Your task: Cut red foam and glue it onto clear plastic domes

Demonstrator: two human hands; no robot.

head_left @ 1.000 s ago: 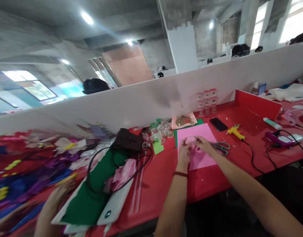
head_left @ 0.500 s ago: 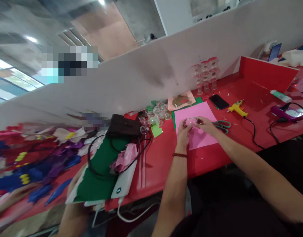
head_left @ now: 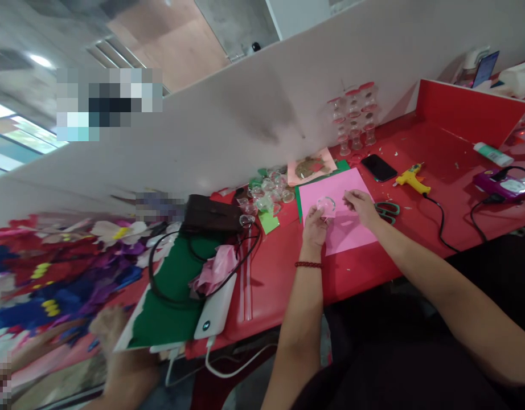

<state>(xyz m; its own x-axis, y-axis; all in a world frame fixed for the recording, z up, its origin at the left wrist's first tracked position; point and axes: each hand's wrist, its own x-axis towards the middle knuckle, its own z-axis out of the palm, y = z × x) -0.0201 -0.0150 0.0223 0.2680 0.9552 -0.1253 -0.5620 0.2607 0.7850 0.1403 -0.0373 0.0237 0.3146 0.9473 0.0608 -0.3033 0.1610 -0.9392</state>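
Note:
My left hand point(head_left: 315, 226) is closed on a small, clear, rounded plastic piece point(head_left: 326, 206) with a dark curved line along its top edge. The piece is held above a pink sheet point(head_left: 345, 242), and its exact kind is hard to tell. To the right, my right hand point(head_left: 361, 206) hovers over the same sheet, apart from the plastic piece. Its fingertips are pinched together, and whatever may be between them is too small to make out. Green-handled scissors point(head_left: 387, 212) lie just right of that hand, partly behind it.
A yellow glue gun point(head_left: 413, 181), a black phone point(head_left: 378, 168) and a purple device point(head_left: 504, 185) lie to the right. Clear plastic pieces point(head_left: 271, 191) are heaped behind left. A brown pouch point(head_left: 213, 214) and white power bank point(head_left: 215, 310) sit left, near another person's hands point(head_left: 111, 322).
My right hand has come off the plastic piece and moved right. My left hand keeps hold of it. At left, the other person's hand has shifted into clearer view.

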